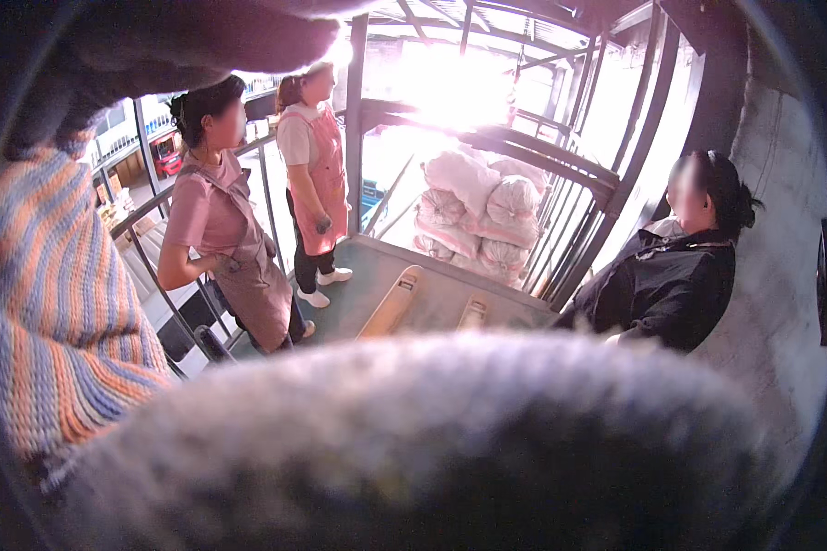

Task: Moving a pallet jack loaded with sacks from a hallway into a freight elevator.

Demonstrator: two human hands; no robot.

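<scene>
Very close to the camera, what seems to be my left hand (pixel 184 41) fills the upper left as a dark, blurred, gloved shape reaching right. Below it, striped knit fabric (pixel 60 303) in orange, blue and cream runs down the left side; whether it is sleeve or glove, I cannot tell. A large fuzzy grey shape (pixel 450 441), out of focus, covers the lower part of the view. It may be part of a glove. No held thing shows, and I cannot make out my right hand.
Two people in pink aprons (pixel 317 174) stand by a railing (pixel 142 216) on the left. A person in dark clothes (pixel 680 275) is at the right by a grey wall (pixel 781 248). Pale forks (pixel 390 303) lie on the green floor. Stacked white sacks (pixel 478 211) stand beyond a metal frame (pixel 524 151).
</scene>
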